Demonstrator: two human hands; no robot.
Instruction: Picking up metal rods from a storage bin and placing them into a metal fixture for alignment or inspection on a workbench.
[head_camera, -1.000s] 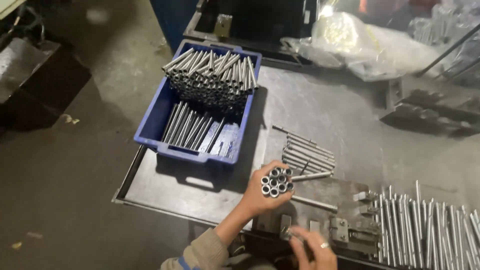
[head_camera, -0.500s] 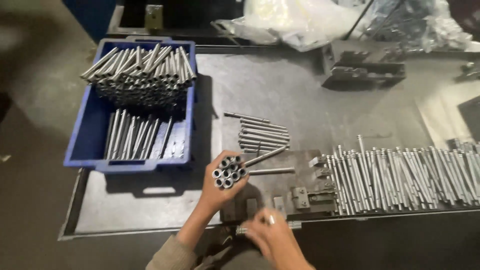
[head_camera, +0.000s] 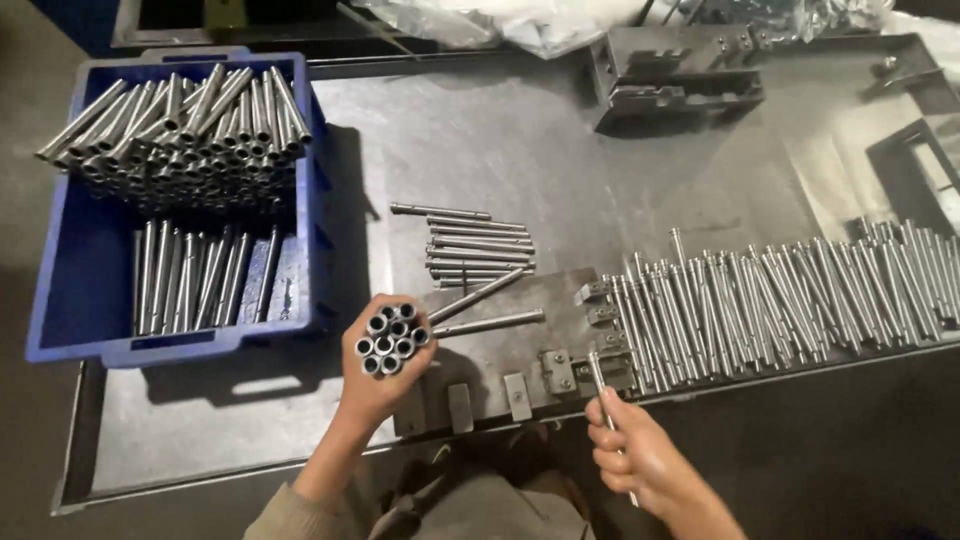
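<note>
Left hand (head_camera: 372, 385) clamps tube bundle (head_camera: 392, 338) upright; right hand (head_camera: 632, 455) grips one rod (head_camera: 603, 392), best kept aligned with jig (head_camera: 520, 345) on counter (head_camera: 560, 150).

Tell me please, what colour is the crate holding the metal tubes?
Blue crate, clearest in the head view.

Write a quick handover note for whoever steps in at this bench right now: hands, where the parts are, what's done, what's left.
Left hand: gripping a bundle of short metal tubes, open ends up.
Right hand: holding one thin rod, its tip at the jig plate.
Blue crate, far left: many more tubes.
Loose rods lie behind the jig; a long row of rods lies to its right.
Done: cannot tell which pieces are finished.
Left: the bundle in hand and the crate's tubes appear unprocessed.
</note>
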